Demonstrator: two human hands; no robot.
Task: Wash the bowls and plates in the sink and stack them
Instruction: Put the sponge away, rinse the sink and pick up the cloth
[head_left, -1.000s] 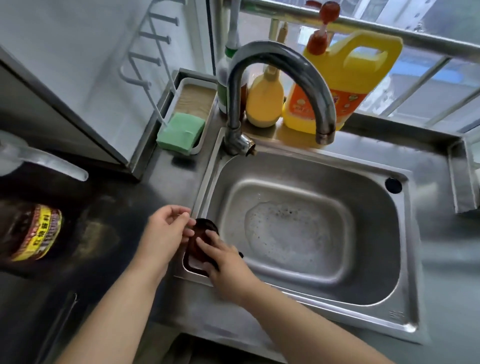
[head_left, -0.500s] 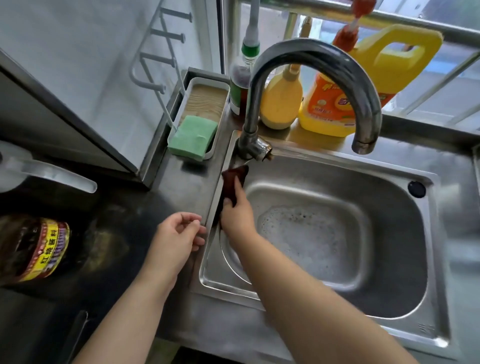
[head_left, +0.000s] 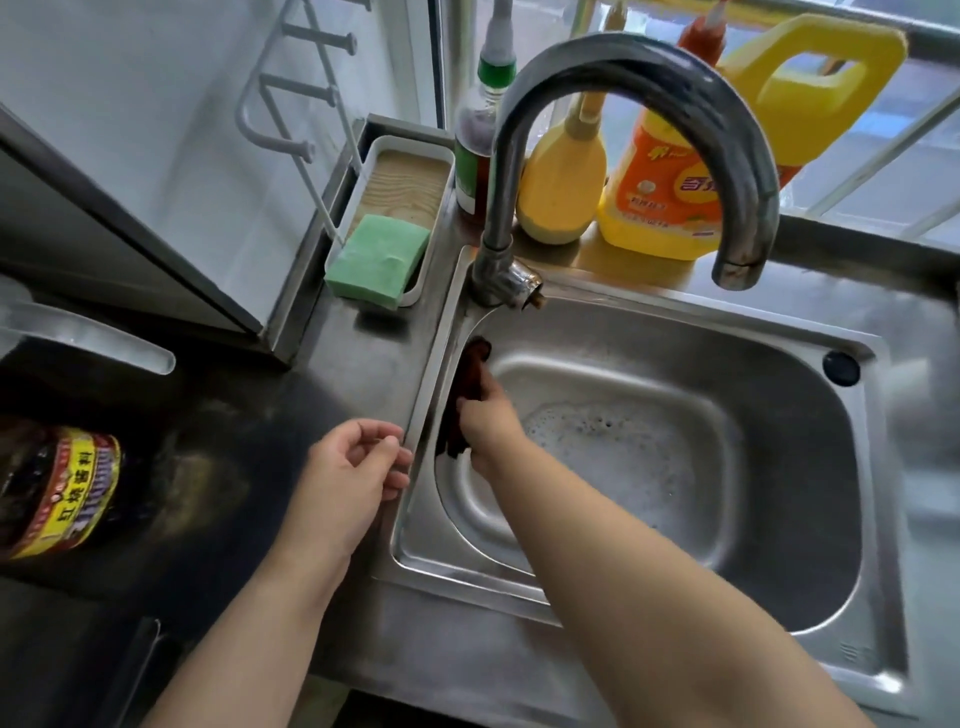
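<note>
The steel sink (head_left: 810, 561) holds a patch of foamy water (head_left: 608, 447) on its floor; no bowls or plates show in it. My right hand (head_left: 488, 426) presses a dark brown-red cloth (head_left: 470, 369) against the sink's left inner wall, below the tap base. The cloth sticks out above and below my fingers. My left hand (head_left: 348, 478) rests on the sink's left rim with loosely curled fingers and holds nothing.
A curved tap (head_left: 623, 98) arches over the sink. Behind it stand a yellow detergent jug (head_left: 691, 171), a yellow bottle (head_left: 563, 176) and a dark bottle (head_left: 475, 150). A green sponge (head_left: 379, 257) lies in a white tray (head_left: 384, 156). A sauce bottle (head_left: 62, 493) lies at left.
My right hand dragged the cloth from the sink's near-left corner up the left wall toward the tap, then slightly back down. My left hand stayed on the rim.
</note>
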